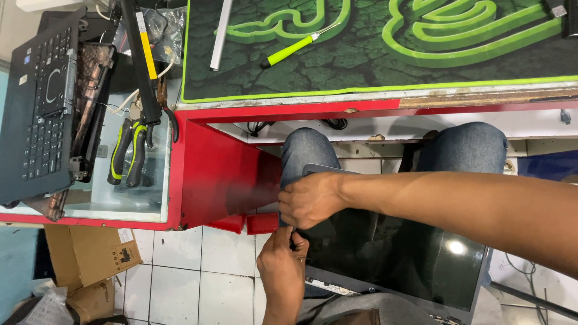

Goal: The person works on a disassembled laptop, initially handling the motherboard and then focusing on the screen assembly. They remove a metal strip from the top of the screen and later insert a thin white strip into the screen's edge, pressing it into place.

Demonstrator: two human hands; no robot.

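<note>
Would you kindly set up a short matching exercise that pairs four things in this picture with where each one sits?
Things:
1. screwdriver with green handle
2. pliers
3. dark screen panel
4. cardboard box

Places:
A. on the tiled floor under the red bench
B. on the green and black desk mat
C. across the person's lap, with both hands at its corner
D. on the glass shelf beside the opened laptop

Pairs: 1-B, 2-D, 3-C, 4-A
</note>
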